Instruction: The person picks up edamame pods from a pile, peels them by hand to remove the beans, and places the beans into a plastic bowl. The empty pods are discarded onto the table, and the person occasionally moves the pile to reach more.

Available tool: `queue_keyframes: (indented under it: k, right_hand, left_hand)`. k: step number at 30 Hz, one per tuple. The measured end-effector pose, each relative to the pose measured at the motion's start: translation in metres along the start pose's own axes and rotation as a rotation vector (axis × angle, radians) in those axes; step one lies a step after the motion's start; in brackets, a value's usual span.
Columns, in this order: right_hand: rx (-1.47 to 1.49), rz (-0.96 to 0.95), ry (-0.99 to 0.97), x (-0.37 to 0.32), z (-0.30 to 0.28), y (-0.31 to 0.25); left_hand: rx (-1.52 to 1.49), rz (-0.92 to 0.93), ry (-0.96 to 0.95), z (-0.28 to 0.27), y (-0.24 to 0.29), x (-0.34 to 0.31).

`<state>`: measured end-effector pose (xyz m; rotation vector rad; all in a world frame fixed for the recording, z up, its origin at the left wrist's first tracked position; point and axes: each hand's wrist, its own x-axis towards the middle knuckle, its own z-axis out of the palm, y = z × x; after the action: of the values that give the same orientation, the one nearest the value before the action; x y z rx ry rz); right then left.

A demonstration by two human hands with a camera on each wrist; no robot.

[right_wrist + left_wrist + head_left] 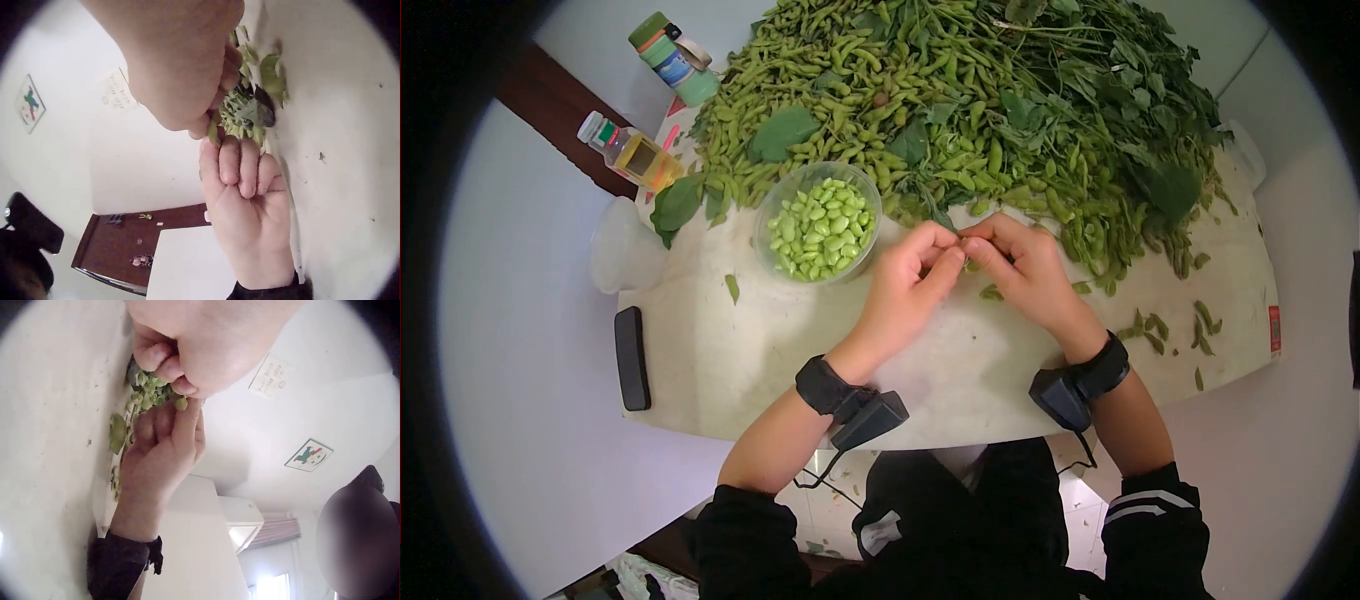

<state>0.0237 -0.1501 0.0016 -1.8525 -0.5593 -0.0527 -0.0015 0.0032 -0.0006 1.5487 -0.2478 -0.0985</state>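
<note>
Both hands meet over the table just in front of the pile of green pods (850,110). The left hand (910,285) and the right hand (1030,275) have curled fingers, with thumbs and fingertips pinching one small green pod (180,404) between them. In the right wrist view the pod (214,130) shows between the fingertips of the two hands; most of it is hidden. Left of the hands, a clear round bowl (759,232) holds shelled green beans (825,228).
Leafy stems (1130,100) lie at the back right. Loose pods (1152,328) are scattered at the right. A green bottle (675,62), an oil bottle (635,155), a translucent container (625,245) and a black phone (632,358) stand or lie along the left.
</note>
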Motion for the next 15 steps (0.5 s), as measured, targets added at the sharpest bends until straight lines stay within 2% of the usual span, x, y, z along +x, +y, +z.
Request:
queue_keyframes:
  k: [2,4,8,10,11,13,14,15]
  right_hand:
    - [0.034,0.000,0.007,0.000,0.000,0.000]
    - [-0.130,-0.014,0.014,0.001,-0.001,-0.005]
    - [-0.132,0.021,0.047,0.000,-0.001,-0.009]
    - [0.144,0.066,0.223,0.004,0.001,-0.004]
    - [0.143,0.065,0.224,0.004,-0.003,-0.005]
    - [0.583,0.275,0.196,0.006,-0.017,-0.013]
    - [0.583,0.275,0.196,0.007,-0.020,-0.012]
    - [0.753,0.302,0.201,0.007,-0.023,-0.012]
  left_hand:
    - [-0.017,-0.003,-0.010,0.000,0.001,0.000]
    - [-0.014,-0.004,-0.017,0.001,0.004,-0.001]
    - [-0.045,-0.016,0.014,0.004,0.004,-0.002]
    - [-0.053,-0.038,0.013,0.004,0.003,-0.002]
    - [-0.061,-0.059,0.016,0.003,0.003,-0.002]
    - [-0.055,-0.082,-0.013,0.001,0.006,-0.002]
    - [-0.049,-0.105,-0.042,0.001,0.007,-0.002]
    - [-0.049,-0.105,-0.043,0.001,0.007,-0.002]
